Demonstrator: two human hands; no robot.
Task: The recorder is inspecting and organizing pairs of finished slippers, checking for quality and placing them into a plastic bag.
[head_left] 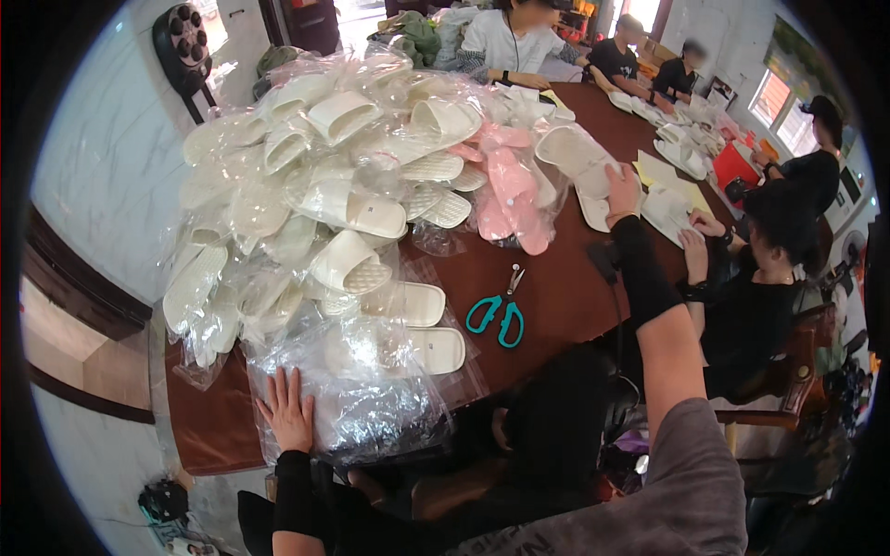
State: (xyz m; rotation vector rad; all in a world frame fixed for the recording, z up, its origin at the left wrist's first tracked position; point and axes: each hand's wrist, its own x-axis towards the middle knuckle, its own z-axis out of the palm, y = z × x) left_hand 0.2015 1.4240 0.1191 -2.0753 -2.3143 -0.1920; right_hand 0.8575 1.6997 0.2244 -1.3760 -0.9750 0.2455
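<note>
Flat and spread, the left hand [288, 408] presses on a stack of clear bags [371, 403] at the near left table [556, 287] edge, grasping nothing. Behind it, bagged white slippers [348, 208] pile up, their shapes blurred by plastic. Teal scissors [498, 310] lie mid-table. Far right, the right hand [622, 193] reaches a white slipper [577, 157]; whether its fingers close on it cannot be told.

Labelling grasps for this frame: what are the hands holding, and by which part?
Left hand lies flat, fingers spread, on the stack of clear plastic bags; no grip. Right hand reaches to a white slipper at its edge; whether it grips cannot be told.
</note>
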